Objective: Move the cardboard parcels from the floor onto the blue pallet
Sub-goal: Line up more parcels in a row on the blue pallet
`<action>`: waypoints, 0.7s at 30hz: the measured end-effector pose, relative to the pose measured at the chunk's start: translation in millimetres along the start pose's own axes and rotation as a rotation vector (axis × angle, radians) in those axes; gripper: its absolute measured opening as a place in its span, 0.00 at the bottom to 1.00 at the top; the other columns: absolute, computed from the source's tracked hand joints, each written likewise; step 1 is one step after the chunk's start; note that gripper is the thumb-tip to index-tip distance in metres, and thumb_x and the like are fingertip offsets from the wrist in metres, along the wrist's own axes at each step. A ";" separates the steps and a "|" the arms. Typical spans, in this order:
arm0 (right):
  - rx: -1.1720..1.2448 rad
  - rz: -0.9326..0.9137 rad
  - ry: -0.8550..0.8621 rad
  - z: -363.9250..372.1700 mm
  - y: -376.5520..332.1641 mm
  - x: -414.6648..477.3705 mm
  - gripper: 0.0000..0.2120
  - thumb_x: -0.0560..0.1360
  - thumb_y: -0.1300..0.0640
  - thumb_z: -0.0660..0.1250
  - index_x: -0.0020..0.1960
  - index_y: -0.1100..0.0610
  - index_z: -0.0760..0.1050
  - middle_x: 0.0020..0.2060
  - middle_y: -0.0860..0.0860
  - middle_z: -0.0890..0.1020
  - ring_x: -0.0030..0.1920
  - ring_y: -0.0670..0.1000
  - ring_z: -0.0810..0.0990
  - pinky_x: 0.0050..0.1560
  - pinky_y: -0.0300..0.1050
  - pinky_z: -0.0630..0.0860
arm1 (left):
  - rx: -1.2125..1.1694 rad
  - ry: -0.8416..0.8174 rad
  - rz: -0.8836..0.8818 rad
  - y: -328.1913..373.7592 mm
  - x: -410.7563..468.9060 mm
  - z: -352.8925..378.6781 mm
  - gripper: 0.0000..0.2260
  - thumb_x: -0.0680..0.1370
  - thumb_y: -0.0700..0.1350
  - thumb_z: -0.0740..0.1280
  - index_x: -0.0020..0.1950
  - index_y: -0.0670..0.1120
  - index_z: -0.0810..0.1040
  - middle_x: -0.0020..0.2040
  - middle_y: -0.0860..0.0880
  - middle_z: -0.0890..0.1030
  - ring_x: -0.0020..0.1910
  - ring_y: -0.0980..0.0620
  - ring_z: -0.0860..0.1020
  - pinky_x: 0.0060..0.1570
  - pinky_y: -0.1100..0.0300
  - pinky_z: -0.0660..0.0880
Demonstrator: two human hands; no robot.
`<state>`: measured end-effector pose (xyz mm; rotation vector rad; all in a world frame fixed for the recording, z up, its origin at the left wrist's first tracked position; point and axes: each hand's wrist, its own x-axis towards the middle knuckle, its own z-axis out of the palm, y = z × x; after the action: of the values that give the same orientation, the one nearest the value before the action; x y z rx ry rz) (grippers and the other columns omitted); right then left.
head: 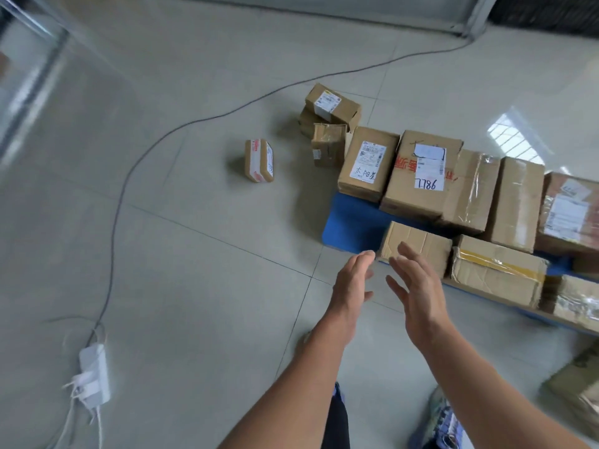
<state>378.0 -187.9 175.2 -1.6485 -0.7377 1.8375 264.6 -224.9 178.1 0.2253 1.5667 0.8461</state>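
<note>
The blue pallet [351, 222] lies at the right, with several cardboard parcels on it, among them one with a handwritten label [368, 163] and a small plain one [418, 243] at the near corner. On the floor stand a small taped parcel [259, 161] on its own and a little pile of parcels [330, 124] beyond the pallet's far corner. My left hand [351, 283] and my right hand [418, 286] hover empty above the floor, fingers apart, just short of the small plain parcel.
A grey cable [155, 140] curves across the tiled floor to a white power strip [94, 374] at the lower left. More cardboard [580, 384] lies at the lower right. My shoes [440, 416] show at the bottom edge.
</note>
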 end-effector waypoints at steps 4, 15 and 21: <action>-0.023 0.010 -0.003 25.6 -5.5 -7.8 0.22 0.84 0.58 0.62 0.78 0.52 0.69 0.74 0.50 0.73 0.73 0.50 0.73 0.75 0.55 0.69 | -0.017 -0.002 0.001 11.4 -4.8 -24.1 0.20 0.81 0.62 0.59 0.70 0.57 0.76 0.65 0.58 0.78 0.64 0.61 0.77 0.59 0.55 0.77; -0.039 0.044 0.022 97.1 -29.9 4.8 0.22 0.84 0.56 0.63 0.77 0.51 0.70 0.74 0.47 0.73 0.73 0.50 0.72 0.73 0.53 0.71 | -0.007 0.036 -0.042 64.1 12.3 -98.0 0.12 0.83 0.59 0.61 0.61 0.57 0.78 0.64 0.55 0.80 0.63 0.59 0.77 0.60 0.51 0.77; -0.038 0.062 -0.013 124.1 -47.8 37.3 0.22 0.84 0.53 0.63 0.77 0.49 0.69 0.73 0.44 0.73 0.73 0.48 0.72 0.74 0.52 0.70 | 0.016 0.058 -0.040 104.3 43.3 -110.4 0.12 0.82 0.60 0.62 0.62 0.57 0.77 0.64 0.55 0.80 0.63 0.59 0.77 0.62 0.50 0.76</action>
<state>253.3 -132.1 195.6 -1.7024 -0.7388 1.8891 119.9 -167.3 204.1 0.1814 1.6271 0.8151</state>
